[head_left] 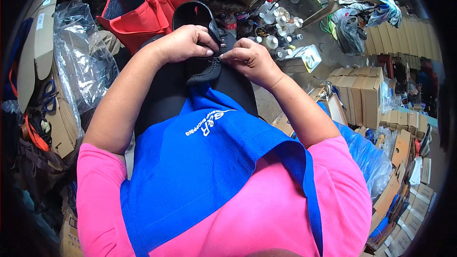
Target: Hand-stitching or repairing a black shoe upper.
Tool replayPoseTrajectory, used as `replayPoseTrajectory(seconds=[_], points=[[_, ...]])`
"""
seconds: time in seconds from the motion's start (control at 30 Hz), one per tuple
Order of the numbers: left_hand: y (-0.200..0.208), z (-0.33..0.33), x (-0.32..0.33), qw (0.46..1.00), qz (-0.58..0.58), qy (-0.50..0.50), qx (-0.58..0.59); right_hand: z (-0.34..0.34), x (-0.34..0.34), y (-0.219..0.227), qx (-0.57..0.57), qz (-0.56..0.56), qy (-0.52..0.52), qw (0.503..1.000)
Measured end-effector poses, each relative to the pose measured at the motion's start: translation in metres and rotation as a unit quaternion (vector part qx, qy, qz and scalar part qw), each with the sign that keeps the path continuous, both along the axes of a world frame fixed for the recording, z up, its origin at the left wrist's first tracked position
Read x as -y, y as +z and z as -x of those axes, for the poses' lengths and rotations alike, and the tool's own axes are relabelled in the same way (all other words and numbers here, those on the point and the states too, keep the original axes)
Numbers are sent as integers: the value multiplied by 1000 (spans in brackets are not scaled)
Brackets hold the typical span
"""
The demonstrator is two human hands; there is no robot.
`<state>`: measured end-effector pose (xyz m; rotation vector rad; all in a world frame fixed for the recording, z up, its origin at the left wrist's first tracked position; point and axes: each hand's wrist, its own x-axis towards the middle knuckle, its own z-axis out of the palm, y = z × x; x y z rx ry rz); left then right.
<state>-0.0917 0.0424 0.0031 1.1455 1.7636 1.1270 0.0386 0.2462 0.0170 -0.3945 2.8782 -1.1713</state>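
Observation:
A black shoe [194,11] rests on my dark-clad lap, its padded opening facing up and its tongue [207,75] sticking out toward me. My left hand [187,44] is closed on the shoe's edge by the eyelets, thumb and fingers pressed together. Just right of it, my right hand [253,60] pinches a thin shoelace [219,58] between thumb and forefinger. The fingertips of both hands almost meet over the lacing. How the lace runs through the eyelets is too small to make out.
A red insulated bag [143,21] stands beyond my left arm. Several white bottles [271,42] cluster on the floor ahead. Stacked cardboard boxes [357,93] line the right. Clear plastic sheeting [81,52], cardboard and blue-handled scissors [49,96] lie at left. A blue apron [190,162] covers my front.

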Motion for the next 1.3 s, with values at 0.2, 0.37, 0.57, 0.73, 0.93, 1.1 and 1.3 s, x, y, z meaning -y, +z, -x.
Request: replayPoseTrajectory(seconds=[0.2,0.37,0.57,0.73,0.93,1.1,1.3], points=[[5,0,-3,996,74,-35,-42,3,6,22,-38,-119,60,990],[2,-5,1,994,29,-27,-101,15,32,43,-31,-344,140,928],[-11,2,5,993,-9,21,-118,24,21,35,56,-215,104,969],[-25,-1,4,981,-55,63,-175,32,32,7,23,-175,64,982],[15,-63,36,937,49,263,-226,15,0,6,209,145,-49,966],[39,-61,100,962,151,202,-103,-15,-70,18,197,730,42,654],[31,-43,77,868,-156,427,201,-7,-77,39,349,281,-89,890]])
